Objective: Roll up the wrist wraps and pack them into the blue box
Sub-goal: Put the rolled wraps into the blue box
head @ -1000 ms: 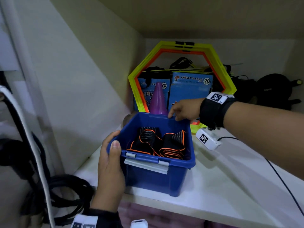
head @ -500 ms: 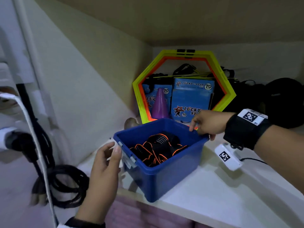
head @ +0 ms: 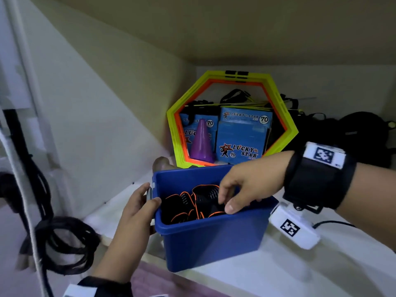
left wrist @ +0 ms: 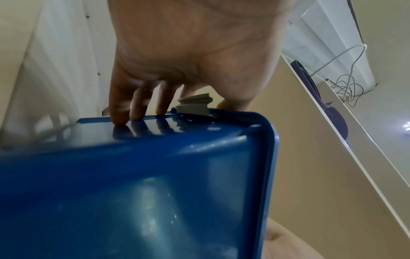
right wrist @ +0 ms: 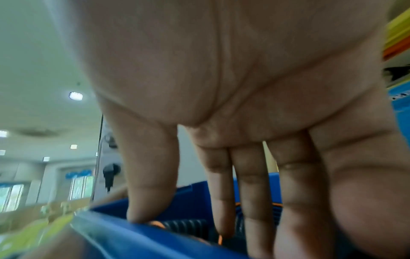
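Note:
The blue box (head: 214, 239) stands near the front edge of a white shelf (head: 300, 271). Inside it lie rolled black wrist wraps (head: 192, 204) with orange trim. My left hand (head: 139, 211) grips the box's left end: the thumb hooks over the rim and the fingers press the outer wall beside a grey latch (left wrist: 193, 103). My right hand (head: 237, 194) hovers over the box with its thumb on the front rim. Its fairly straight fingers (right wrist: 252, 192) reach down inside to the wraps (right wrist: 184, 226). The blue box (left wrist: 155, 192) fills the left wrist view under my left hand (left wrist: 173, 108).
Behind the box stand yellow-and-orange hexagon rings (head: 280, 116), blue cartons (head: 242, 136) and a purple cone (head: 202, 142). Black bags (head: 360, 136) sit at the back right. A coil of black cable (head: 64, 239) hangs left of the shelf. The cabinet's side wall is close on the left.
The box has been turned and drawn toward the shelf's front edge. My right hand moved from the far rim to the near rim, fingers now inside. My left hand took hold of the left end.

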Motion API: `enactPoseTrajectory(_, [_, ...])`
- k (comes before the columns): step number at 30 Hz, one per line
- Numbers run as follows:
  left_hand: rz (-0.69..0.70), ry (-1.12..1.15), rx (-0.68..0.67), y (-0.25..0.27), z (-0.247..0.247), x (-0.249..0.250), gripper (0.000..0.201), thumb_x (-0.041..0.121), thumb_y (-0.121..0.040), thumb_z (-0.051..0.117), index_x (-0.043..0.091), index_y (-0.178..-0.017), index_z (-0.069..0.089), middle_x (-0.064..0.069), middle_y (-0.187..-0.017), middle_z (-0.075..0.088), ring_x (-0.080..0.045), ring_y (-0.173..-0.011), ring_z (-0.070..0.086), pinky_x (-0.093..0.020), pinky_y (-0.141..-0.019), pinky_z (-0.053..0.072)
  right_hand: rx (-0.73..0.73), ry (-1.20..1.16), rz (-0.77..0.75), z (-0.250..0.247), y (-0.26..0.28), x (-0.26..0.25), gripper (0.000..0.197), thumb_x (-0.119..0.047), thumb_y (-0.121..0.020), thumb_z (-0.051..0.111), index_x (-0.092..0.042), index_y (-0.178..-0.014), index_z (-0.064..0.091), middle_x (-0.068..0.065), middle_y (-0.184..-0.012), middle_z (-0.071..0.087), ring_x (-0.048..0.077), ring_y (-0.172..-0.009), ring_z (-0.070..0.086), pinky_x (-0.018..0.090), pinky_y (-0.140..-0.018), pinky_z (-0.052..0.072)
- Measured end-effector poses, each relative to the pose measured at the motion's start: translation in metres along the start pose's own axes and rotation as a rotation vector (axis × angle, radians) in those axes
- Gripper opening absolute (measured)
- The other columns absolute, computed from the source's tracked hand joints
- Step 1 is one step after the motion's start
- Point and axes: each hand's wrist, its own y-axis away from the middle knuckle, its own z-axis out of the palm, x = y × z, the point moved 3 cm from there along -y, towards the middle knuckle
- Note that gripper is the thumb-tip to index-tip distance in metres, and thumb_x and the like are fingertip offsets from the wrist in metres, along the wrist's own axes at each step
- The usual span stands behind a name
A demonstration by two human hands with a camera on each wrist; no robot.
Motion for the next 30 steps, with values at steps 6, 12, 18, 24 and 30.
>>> enactPoseTrajectory(6, [0.021, 0.011, -0.014, 0.000, 0.004, -0.001, 0.036, 0.016, -0.101, 0.048, 0.039, -0.127, 0.053, 0.031, -0.098, 0.067, 0.010, -0.077, 0.068, -0.034, -0.069, 0.049, -0.140, 0.026, 0.052, 0.001, -0.036, -0.008, 0.043, -0.043, -0.086, 0.072, -0.023, -0.123, 0.061, 0.006, -0.111, 0.072, 0.012, -0.074, 0.067, 0.032, -0.066, 0.059])
enactPoseTrajectory(12, [0.004, 0.020, 0.020, -0.002, 0.004, -0.004, 0.037, 0.015, -0.100, 0.049, 0.039, -0.128, 0.054, 0.006, -0.112, 0.067, 0.000, -0.072, 0.070, -0.029, -0.061, 0.050, -0.036, 0.186, 0.012, -0.010, -0.045, -0.023, 0.011, -0.018, -0.087, 0.067, -0.021, -0.096, 0.073, 0.006, -0.085, 0.075, 0.017, -0.070, 0.066, 0.042, -0.080, 0.061])
enactPoseTrajectory(18, [0.013, 0.055, -0.019, -0.003, 0.005, -0.003, 0.038, 0.012, -0.100, 0.048, 0.035, -0.131, 0.052, 0.021, -0.109, 0.062, 0.004, -0.072, 0.069, -0.020, -0.055, 0.051, 0.090, 0.265, 0.032, -0.036, -0.061, -0.031, 0.010, -0.016, -0.088, 0.069, -0.019, -0.095, 0.075, -0.013, -0.073, 0.065, 0.005, -0.069, 0.060, 0.025, -0.074, 0.053])
enactPoseTrajectory(24, [0.015, 0.073, -0.031, -0.005, 0.004, -0.005, 0.038, 0.011, -0.100, 0.050, 0.040, -0.123, 0.054, 0.028, -0.103, 0.063, 0.001, -0.073, 0.070, -0.030, -0.065, 0.050, 0.051, 0.310, 0.109, -0.026, -0.083, -0.028, 0.014, -0.010, -0.082, 0.072, -0.013, -0.095, 0.072, 0.001, -0.081, 0.072, 0.014, -0.069, 0.066, 0.021, -0.059, 0.051])
enactPoseTrajectory(30, [0.036, 0.031, -0.079, -0.002, 0.003, -0.003, 0.037, 0.012, -0.100, 0.049, 0.047, -0.113, 0.052, 0.035, -0.077, 0.068, 0.004, -0.069, 0.069, -0.026, -0.062, 0.050, -0.037, -0.064, 0.176, -0.028, -0.077, -0.027, 0.025, 0.002, -0.085, 0.071, -0.004, -0.108, 0.062, 0.025, -0.104, 0.072, 0.025, -0.079, 0.071, 0.039, -0.074, 0.062])
